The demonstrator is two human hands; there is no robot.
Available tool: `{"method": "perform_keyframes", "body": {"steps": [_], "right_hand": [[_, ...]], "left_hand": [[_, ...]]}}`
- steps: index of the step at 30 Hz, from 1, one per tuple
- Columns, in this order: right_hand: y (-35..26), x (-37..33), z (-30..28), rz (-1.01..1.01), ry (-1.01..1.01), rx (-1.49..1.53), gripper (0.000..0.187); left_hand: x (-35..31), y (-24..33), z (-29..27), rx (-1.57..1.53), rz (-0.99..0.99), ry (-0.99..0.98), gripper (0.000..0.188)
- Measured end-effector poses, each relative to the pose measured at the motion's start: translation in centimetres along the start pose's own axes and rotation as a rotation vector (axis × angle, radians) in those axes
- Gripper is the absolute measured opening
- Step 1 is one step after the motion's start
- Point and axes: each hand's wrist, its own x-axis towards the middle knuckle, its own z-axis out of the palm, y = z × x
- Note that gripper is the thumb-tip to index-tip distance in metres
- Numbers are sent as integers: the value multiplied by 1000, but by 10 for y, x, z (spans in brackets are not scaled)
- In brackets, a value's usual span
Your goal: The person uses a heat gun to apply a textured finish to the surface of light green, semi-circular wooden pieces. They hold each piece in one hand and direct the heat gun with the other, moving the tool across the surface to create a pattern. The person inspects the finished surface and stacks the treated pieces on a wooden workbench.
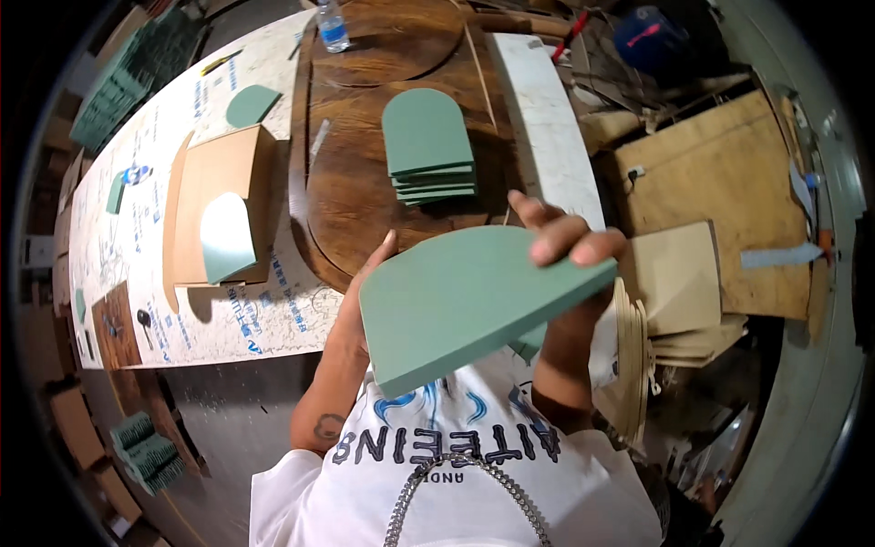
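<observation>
Tilted in front of my chest is a thick, light-green panel point(474, 296) with one straight edge and rounded corners. My left hand point(362, 290) grips it at its left edge, mostly hidden behind it. Over the panel's right end curl the fingers of my right hand point(574, 239), while its thumb is out of sight. A bit of another green piece point(530, 343) shows beneath the panel. Beyond my hands, a stack of similar arched green panels point(427, 132) lies on a dark brown wooden board point(351, 123).
An open cardboard box point(214, 164) sits on the white, print-covered table point(283, 319), with a green panel point(228, 239) leaning in it. Behind lie another panel point(252, 107) and a yellow cutter point(219, 63). A water bottle point(333, 27) stands far back; plywood point(720, 201) is at right.
</observation>
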Motion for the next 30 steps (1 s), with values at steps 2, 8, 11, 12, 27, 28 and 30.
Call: {"method": "perform_keyframes", "body": {"steps": [2, 8, 11, 12, 27, 28, 30], "right_hand": [[13, -4, -10, 11, -5, 103, 20], [46, -31, -46, 329, 308, -326, 58], [87, -87, -130, 647, 534, -1064, 68], [93, -117, -164, 812, 567, -1372, 71], [89, -254, -309, 1362, 790, -1555, 48], [87, -249, -306, 1345, 793, -1549, 49], [79, -230, -283, 1320, 774, -1530, 50]], "left_hand": [[3, -6, -4, -268, -84, -89, 38], [3, 1, -1, -299, 50, -302, 49], [-1, 9, -8, -338, 198, -345, 52], [-6, 15, -4, -346, 263, -312, 53], [-22, 44, 18, -410, 507, -133, 28], [-23, 45, 19, -408, 509, -128, 28], [-27, 46, 15, -414, 520, -130, 27]]}}
